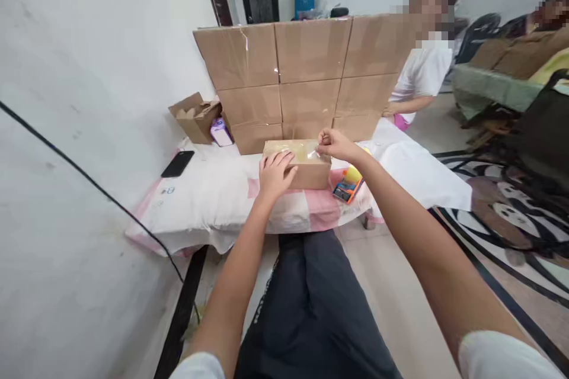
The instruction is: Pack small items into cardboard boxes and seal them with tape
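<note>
A small cardboard box (pixel 311 176) sits on the cloth-covered table in front of me, with shiny clear tape (pixel 312 154) across its top. My left hand (pixel 276 174) lies on the left part of the box, fingers stretched over the top and holding nothing. At the right end, my right hand (pixel 334 145) is closed in a pinch on the clear tape, just above the box top. Close beside the box on the right lies an orange and blue tape dispenser (pixel 348 187) with a yellow roll.
Behind the box rises a wall of stacked cardboard boxes (pixel 306 98). An open carton (pixel 195 124), a purple-and-white pack (pixel 221 132) and a black phone (pixel 178 164) are to the left on the white cloth (pixel 213 189). Another person (pixel 422 71) sits beyond the stack at right.
</note>
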`<state>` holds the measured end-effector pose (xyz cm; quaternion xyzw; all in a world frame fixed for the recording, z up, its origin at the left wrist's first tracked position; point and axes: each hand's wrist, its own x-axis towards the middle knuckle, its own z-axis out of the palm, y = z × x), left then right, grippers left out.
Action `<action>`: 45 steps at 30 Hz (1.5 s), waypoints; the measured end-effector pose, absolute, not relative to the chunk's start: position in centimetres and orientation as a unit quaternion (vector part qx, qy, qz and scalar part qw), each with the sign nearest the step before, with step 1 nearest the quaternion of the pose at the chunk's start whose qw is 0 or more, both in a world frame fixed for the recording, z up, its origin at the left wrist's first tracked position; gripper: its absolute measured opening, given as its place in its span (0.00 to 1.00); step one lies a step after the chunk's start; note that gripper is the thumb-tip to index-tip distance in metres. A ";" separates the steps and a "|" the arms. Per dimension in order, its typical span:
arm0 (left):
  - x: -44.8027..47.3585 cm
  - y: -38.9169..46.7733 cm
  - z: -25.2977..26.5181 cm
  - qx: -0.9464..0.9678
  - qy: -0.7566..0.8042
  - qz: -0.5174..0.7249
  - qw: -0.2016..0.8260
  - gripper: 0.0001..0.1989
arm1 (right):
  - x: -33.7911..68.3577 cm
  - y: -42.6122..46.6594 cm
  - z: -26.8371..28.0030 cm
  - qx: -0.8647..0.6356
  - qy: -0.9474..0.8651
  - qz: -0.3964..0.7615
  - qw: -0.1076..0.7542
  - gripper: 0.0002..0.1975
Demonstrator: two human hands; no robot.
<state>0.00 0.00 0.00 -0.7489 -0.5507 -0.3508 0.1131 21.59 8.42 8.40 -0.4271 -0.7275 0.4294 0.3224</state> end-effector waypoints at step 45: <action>3.7 -0.5 0.0 -0.783 -0.489 -0.367 0.111 0.16 | 21.6 7.9 6.3 -0.478 -0.792 0.264 0.274 0.15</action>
